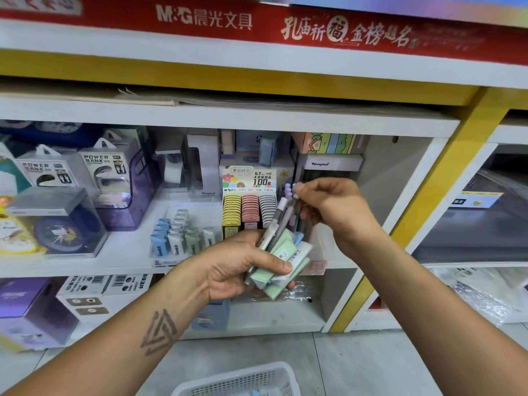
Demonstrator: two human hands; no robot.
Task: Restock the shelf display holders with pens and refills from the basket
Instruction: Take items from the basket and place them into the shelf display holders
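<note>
2 hands work in front of the stationery shelf, seen from the head camera. The left hand (243, 270) grips a mixed bundle (281, 250): several pens standing up out of the fist and flat pastel packets, green and white with barcodes, fanned under the thumb. It seems to serve as a holding stock, so the other hand can draw items 1 at a time. The right hand (331, 207) pinches the top end of 1 pen (287, 214) between thumb and fingertips, apparently lifting it out of the bundle toward the clear pen holder (323, 178) just behind, under the Henghui label. Purple-capped pens (288, 190) already stand there. Left of it, the lead refill display (248, 212) shows yellow, pink and grey rows, nearly full. The white basket (243, 380) sits on the floor below, its contents mostly out of view.
</note>
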